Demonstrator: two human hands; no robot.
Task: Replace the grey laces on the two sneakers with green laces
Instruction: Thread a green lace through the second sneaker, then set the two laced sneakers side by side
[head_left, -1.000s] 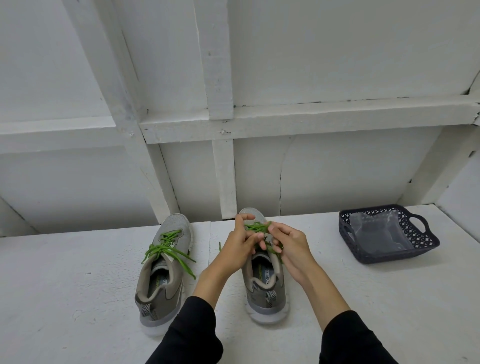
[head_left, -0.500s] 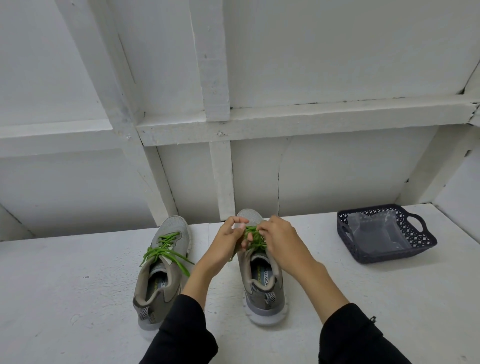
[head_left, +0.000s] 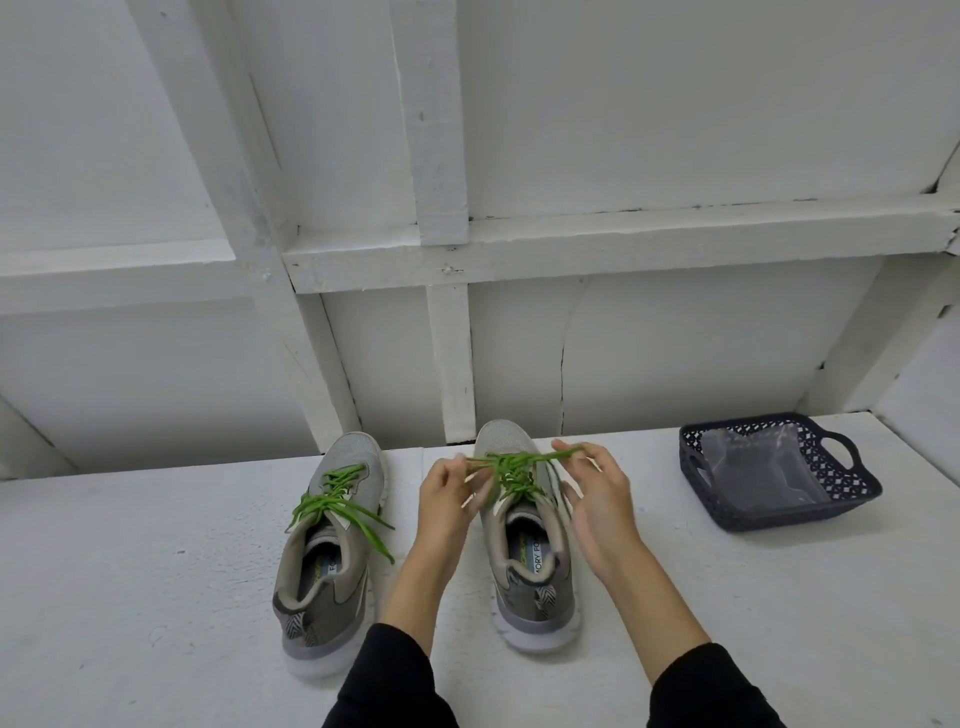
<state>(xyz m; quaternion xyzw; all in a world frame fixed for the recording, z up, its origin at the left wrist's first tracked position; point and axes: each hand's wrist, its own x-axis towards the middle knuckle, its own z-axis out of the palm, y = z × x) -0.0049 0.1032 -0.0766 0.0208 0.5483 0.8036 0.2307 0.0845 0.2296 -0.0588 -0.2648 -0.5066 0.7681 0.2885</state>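
Two grey sneakers stand side by side on the white table, toes pointing away from me. The left sneaker (head_left: 332, 551) carries a tied green lace (head_left: 332, 501) with loose ends trailing to the right. Over the right sneaker (head_left: 530, 551) a green lace (head_left: 511, 467) is stretched sideways between my hands. My left hand (head_left: 447, 499) pinches the lace's left loop at the shoe's left side. On the other side my right hand (head_left: 597, 493) pinches the right loop with thumb and fingertips.
A dark blue plastic basket (head_left: 852, 486) with a clear plastic bag (head_left: 763, 473) inside sits at the right of the table (head_left: 130, 597). A white panelled wall (head_left: 519, 338) rises directly behind the sneakers.
My hands were together over the right sneaker's lacing. They have moved apart, drawing the green loops out to either side.
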